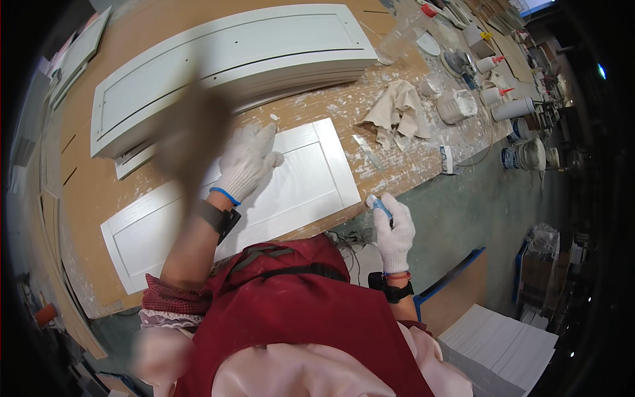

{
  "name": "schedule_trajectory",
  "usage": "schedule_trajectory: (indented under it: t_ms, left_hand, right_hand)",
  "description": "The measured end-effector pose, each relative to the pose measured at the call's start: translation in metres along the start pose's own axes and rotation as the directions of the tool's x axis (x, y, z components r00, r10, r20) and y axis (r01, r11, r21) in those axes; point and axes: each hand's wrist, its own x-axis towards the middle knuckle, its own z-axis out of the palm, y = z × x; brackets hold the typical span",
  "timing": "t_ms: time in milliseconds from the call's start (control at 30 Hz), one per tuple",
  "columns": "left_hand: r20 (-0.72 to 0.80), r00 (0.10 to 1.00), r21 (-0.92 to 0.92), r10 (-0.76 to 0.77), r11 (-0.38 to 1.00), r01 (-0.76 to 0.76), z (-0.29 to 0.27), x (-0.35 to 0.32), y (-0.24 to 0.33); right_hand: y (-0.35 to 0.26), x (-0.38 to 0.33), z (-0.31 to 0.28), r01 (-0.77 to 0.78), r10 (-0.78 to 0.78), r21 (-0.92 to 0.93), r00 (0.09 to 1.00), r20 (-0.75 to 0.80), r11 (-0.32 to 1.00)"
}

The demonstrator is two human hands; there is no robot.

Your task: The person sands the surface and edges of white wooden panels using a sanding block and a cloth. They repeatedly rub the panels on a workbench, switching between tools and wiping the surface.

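Note:
A white rectangular cabinet-door-like panel (304, 178) with a recessed centre lies flat on the workbench before me. My left hand (248, 155), in a white knit glove, rests on its upper part with the fingers apart and holds nothing. Just off the panel's right end, my right hand (394, 235), gloved too, is closed round a small blue-handled tool (380, 206) with a whitish tip; its exact kind is not clear. A blurred brown shape (198, 126) close to the camera hides part of the panels and of my left forearm.
Behind lies a stack of similar white panels (231, 49). On the paint-smeared bench (324, 106) to the right are a crumpled beige cloth (398, 109), a white-stained tub (456, 106), a red-capped clear bottle (407, 36) and several glue bottles. White sheets (499, 347) are stacked at lower right.

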Motion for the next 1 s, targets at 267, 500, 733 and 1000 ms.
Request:
schedule_trajectory:
  t_ms: [267, 500, 733, 1000]
  left_hand:
    - [0.03, 1.0, 0.006, -0.006, 1.0, 0.006, 0.001, 0.001, -0.003]
    - [0.071, 0.997, 0.04, -0.023, 0.999, 0.02, -0.003, 0.003, 0.001]
    - [0.064, 0.997, 0.032, -0.03, 0.999, 0.028, 0.002, 0.004, -0.004]
    - [0.003, 1.0, 0.002, 0.013, 1.0, -0.013, 0.01, 0.002, -0.01]
  right_hand:
    - [-0.019, -0.003, 0.007, 0.049, -0.057, 0.075, 0.993, 0.102, 0.996]
    - [-0.032, 0.01, 0.02, 0.105, -0.101, -0.013, 0.984, 0.149, 0.994]
    - [-0.048, 0.026, 0.031, 0.052, -0.036, -0.07, 0.978, 0.208, 0.996]
    - [-0.048, 0.031, 0.038, 0.067, -0.041, -0.112, 0.975, 0.219, 0.991]
